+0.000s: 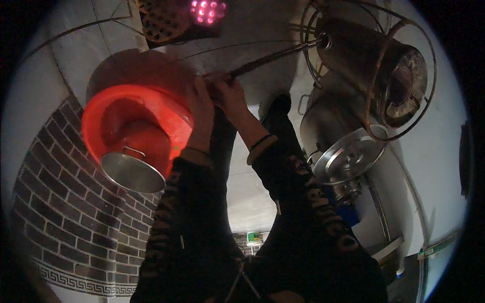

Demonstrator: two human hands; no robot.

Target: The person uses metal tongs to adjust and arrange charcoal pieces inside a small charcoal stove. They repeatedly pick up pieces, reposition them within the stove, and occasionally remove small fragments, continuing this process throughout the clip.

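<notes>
My right hand (231,96) has its fingers curled around the lower end of a long dark hose or pipe (271,59). This runs up to the fitting on a tall, tarnished metal cylinder (353,50) with a rusty ring frame (431,93). My left hand (202,111) is closed just left of my right, at the same end; what its fingers hold is hidden. Beside my left hand is a red plastic tub (96,121), with a round stainless vessel (131,171) at its lower rim. A thin cord (197,50) crosses above my hands.
Below the cylinder stands a large steel pot (323,116) with a shiny lid (343,159). At the top, pink lights (207,10) glow beside a perforated brown object (161,22). A brick-patterned wall (65,202) fills the left. My legs stand apart on pale flooring (247,197).
</notes>
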